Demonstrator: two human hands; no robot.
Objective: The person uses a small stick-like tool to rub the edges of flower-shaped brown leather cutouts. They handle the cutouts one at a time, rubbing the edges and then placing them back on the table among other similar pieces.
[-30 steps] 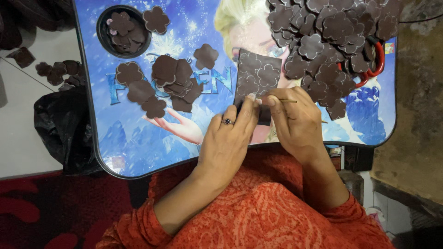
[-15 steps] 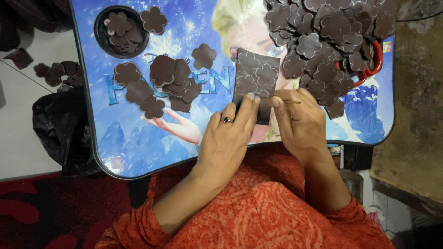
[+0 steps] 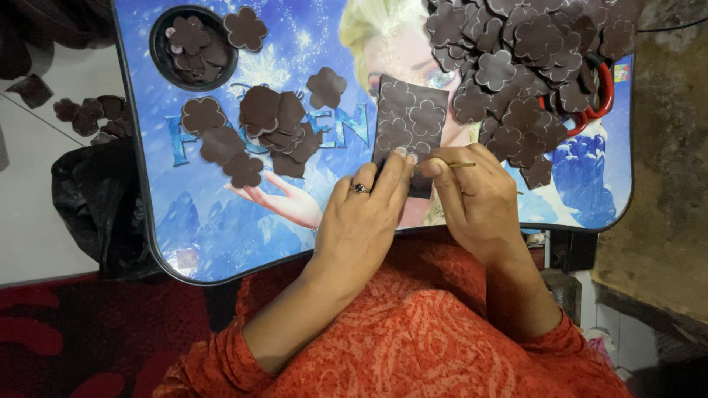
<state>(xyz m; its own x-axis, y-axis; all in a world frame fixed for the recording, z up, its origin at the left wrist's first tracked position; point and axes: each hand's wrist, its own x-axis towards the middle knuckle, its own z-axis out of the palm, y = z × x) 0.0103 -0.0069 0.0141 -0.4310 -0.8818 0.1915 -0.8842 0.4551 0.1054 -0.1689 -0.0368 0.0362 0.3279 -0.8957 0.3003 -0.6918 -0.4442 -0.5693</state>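
Note:
A dark brown sheet (image 3: 410,121) with flower outlines lies on the blue picture-printed lap table (image 3: 214,221). My left hand (image 3: 363,214), wearing a ring, presses its fingertips on the sheet's lower edge. My right hand (image 3: 476,195) pinches a thin stick tool (image 3: 459,164) beside the sheet's lower right corner. A big heap of brown flower cut-outs (image 3: 523,66) lies at the table's upper right, just above my right hand. A smaller pile of cut-outs (image 3: 258,133) sits left of the sheet.
A round black cup holder (image 3: 193,46) at the table's upper left holds several cut-outs. A red-handled tool (image 3: 606,92) pokes out under the big heap. A black bag (image 3: 103,199) and loose cut-outs (image 3: 88,114) lie on the floor to the left.
My hands stay on the sheet's lower edge; the fingers shifted only slightly, and the stick tool shows more clearly in my right hand.

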